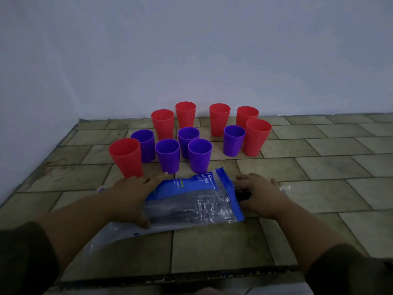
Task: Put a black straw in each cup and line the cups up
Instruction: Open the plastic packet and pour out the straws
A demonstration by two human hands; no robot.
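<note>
Several red cups (185, 114) and several purple cups (200, 155) stand upright in a loose cluster on the tiled surface, none holding a straw. In front of them lies a clear plastic bag with blue edges (197, 199), with black straws inside. My left hand (136, 192) lies flat on the bag's left end, fingers spread. My right hand (258, 191) rests at the bag's right end, where black straw ends (242, 194) stick out under its fingers; whether it grips them I cannot tell.
A white wall rises right behind the cups and along the left side. A second clear plastic wrapper (112, 235) lies under my left forearm. The tiled surface (319, 145) ends at a dark front edge (170, 279) near me.
</note>
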